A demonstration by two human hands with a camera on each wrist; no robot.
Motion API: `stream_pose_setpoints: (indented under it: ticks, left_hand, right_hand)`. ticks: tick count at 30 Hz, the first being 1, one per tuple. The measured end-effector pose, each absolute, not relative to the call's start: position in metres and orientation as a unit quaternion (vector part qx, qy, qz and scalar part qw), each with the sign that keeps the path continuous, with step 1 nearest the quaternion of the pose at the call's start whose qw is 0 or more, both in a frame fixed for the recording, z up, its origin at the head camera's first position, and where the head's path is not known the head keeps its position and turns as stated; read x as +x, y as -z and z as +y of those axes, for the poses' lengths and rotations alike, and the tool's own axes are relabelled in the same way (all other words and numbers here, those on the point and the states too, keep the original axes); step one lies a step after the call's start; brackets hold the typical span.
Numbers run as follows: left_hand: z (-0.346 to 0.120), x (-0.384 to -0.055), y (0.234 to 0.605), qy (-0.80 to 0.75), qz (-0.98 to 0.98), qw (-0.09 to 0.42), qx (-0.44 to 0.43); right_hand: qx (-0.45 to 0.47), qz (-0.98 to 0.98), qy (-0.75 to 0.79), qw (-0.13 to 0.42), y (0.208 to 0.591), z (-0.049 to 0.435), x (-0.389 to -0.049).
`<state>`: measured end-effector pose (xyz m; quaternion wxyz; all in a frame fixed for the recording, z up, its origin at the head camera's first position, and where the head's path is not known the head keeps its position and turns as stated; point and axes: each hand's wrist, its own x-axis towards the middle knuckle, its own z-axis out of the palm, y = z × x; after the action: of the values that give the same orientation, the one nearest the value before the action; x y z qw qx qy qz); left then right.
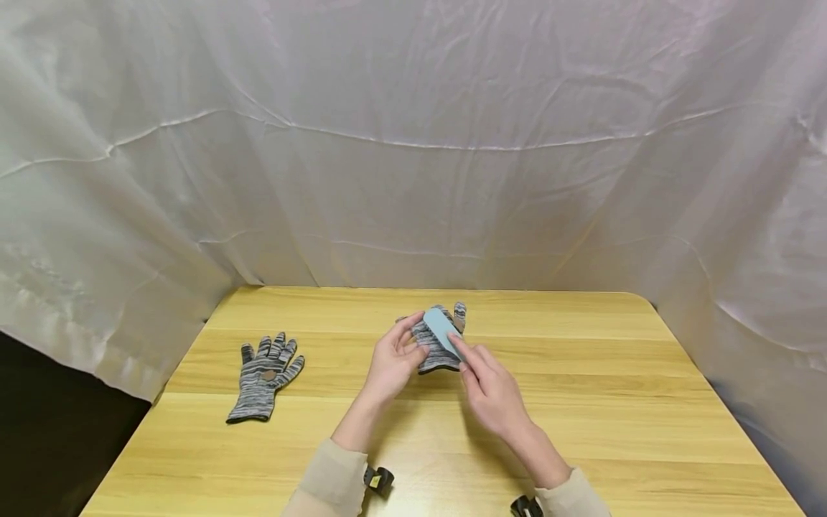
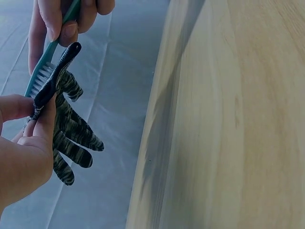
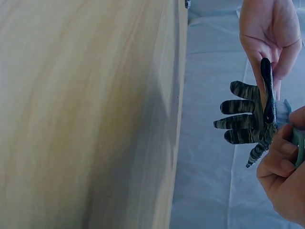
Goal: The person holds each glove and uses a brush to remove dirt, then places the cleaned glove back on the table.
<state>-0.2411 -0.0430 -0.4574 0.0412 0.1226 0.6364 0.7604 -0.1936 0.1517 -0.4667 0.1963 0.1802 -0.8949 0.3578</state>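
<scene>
My left hand pinches a grey-and-black striped knit glove near its dark cuff, thumb on one side and fingers on the other. In the left wrist view the glove hangs with its fingers spread. My right hand grips a light blue brush by its handle, the index finger stretched along its back. White bristles press against the glove's side near the cuff. From the right wrist view, the brush handle is partly hidden by my curled fingers.
A second striped glove with a brown patch lies flat on the left of the wooden table. Pale grey curtains hang behind the table and along both sides. Each wrist carries a small black camera.
</scene>
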Motion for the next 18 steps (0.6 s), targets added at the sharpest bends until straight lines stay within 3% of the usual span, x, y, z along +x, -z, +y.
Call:
stream_pose_setpoints:
  ticks: [18]
  left_hand:
    - [-0.0437,-0.2415,0.4564,-0.769,0.626,0.039,0.124]
  right_hand:
    - [0.185,-0.890,-0.357,0.214,0.4688,0.1542,-0.1958]
